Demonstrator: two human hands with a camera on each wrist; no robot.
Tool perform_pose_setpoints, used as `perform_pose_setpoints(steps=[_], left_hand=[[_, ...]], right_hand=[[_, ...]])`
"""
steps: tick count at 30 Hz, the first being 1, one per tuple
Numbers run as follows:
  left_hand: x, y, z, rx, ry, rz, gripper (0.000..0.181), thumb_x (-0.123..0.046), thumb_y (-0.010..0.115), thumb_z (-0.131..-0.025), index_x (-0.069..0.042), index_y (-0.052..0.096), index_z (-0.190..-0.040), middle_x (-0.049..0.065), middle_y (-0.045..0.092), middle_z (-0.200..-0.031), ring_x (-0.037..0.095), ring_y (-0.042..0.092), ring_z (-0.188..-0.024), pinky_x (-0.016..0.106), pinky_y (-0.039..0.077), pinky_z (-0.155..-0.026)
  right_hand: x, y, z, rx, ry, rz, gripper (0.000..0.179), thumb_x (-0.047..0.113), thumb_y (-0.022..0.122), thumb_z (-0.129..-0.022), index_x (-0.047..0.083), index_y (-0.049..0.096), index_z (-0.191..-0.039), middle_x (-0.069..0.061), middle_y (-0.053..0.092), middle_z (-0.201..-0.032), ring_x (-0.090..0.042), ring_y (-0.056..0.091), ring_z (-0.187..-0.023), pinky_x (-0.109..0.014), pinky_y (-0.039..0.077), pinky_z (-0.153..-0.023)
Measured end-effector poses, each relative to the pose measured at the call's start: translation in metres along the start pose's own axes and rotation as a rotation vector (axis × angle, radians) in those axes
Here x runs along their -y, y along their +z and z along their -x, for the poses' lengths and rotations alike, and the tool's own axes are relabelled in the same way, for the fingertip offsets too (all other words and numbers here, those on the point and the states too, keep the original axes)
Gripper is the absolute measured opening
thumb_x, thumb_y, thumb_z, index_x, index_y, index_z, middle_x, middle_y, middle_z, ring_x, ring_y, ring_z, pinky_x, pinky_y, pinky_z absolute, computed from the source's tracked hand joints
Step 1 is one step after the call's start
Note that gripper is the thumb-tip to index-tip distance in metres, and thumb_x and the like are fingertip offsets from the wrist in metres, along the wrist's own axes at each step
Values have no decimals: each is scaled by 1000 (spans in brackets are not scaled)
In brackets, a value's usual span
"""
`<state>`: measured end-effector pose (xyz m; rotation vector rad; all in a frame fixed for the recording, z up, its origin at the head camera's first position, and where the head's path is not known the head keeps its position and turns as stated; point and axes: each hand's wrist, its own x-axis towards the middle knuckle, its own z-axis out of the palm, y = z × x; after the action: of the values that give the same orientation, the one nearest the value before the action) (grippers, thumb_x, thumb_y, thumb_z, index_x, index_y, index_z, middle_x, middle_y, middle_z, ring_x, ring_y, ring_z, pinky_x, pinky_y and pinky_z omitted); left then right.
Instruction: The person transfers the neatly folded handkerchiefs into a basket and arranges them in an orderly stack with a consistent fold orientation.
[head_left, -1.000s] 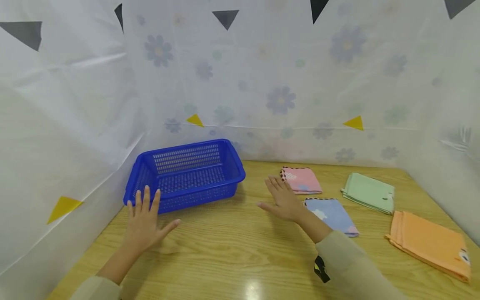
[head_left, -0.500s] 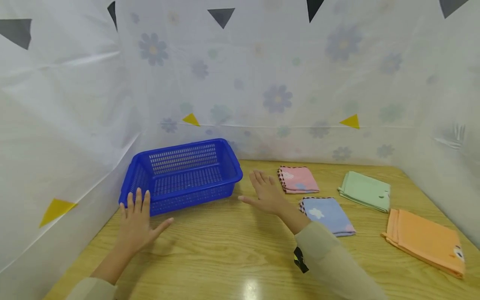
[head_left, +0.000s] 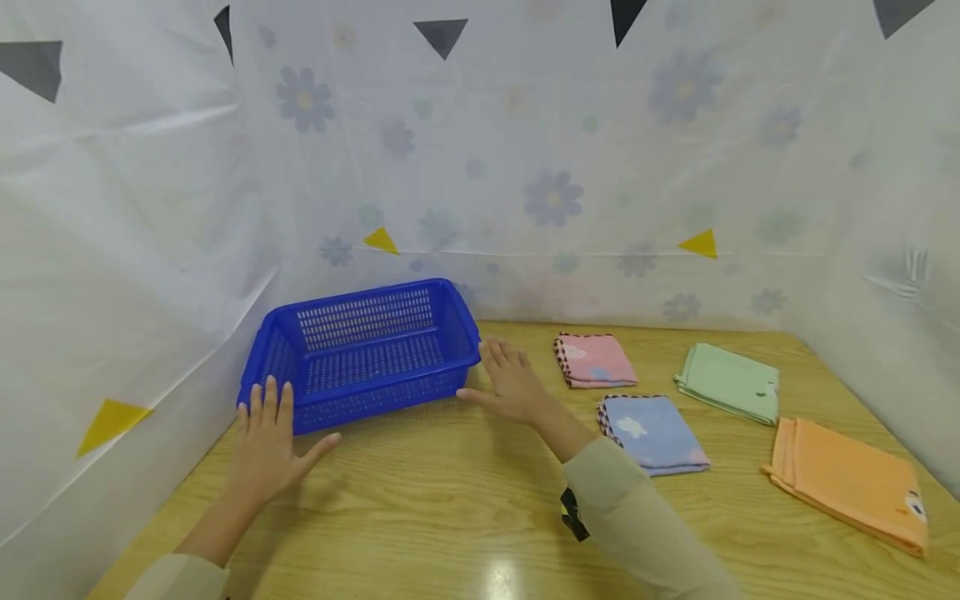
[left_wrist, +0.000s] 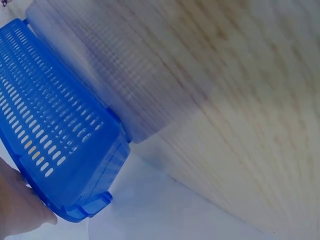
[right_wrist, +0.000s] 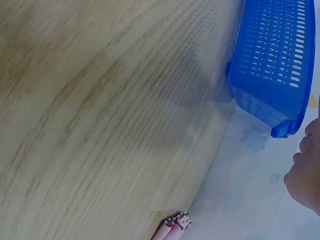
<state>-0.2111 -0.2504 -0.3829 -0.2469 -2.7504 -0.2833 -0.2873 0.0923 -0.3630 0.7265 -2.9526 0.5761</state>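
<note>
A blue plastic basket with slotted walls stands at the back left of the table, and no contents show inside it. My left hand is at its front left corner, fingers straight and spread; whether they touch the rim cannot be told. In the left wrist view part of that hand shows beside the basket's rim. My right hand is just beside the basket's right end, fingers extended and holding nothing. The right wrist view shows a gap between its fingers and the basket.
On the right of the wooden table lie folded cloths: pink, blue, green and orange. White sheeting with flowers hangs behind. A plain white sheet closes off the left side.
My right hand has moved left, from beside the pink and blue cloths to the basket's right end. The left hand has stayed almost in place at the left corner.
</note>
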Motion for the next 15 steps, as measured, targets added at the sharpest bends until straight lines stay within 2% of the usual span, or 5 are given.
perform_pose_setpoints(steps=[8,15], left_hand=[[1,1,-1,-16,-3,13,106,-65,52,-81,17,18,-140,40,13,-145,56,9,-134,66,6,-109],[1,1,-1,-25,5,7,107,-65,51,-81,19,18,-139,41,15,-144,57,10,-134,66,7,-109]], right_hand=[[5,4,-5,11,9,-14,82,54,42,-92,2,13,-148,-16,9,-156,-32,4,-145,-52,5,-117],[12,7,-9,20,-44,-14,81,54,42,-93,1,16,-148,-15,10,-156,-34,6,-145,-51,6,-117]])
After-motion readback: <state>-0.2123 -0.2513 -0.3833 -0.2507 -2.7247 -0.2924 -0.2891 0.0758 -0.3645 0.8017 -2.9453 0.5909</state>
